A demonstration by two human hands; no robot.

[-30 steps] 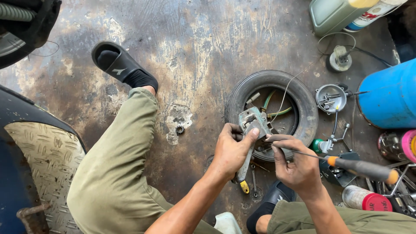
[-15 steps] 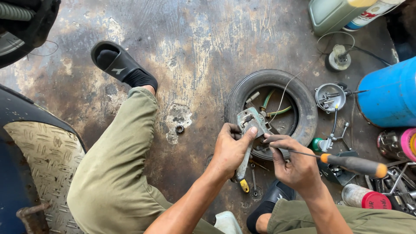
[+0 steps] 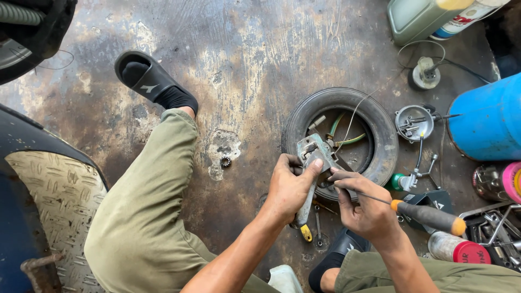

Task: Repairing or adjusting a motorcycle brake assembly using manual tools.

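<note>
- On a stained concrete workshop floor point(image 3: 260, 59), a grey metal bracket part point(image 3: 315, 154) is gripped in the left hand point(image 3: 287, 187), fingers clamped around it, above a small tyre point(image 3: 380, 135).
- A screwdriver point(image 3: 418, 211) is pinched in the right hand point(image 3: 366, 209); its long axis runs from the orange-and-black handle at right leftward to the part, just beside the left thumb.
- A blue drum point(image 3: 488, 125) and scattered tools point(image 3: 496, 228) are seen at right.
</note>
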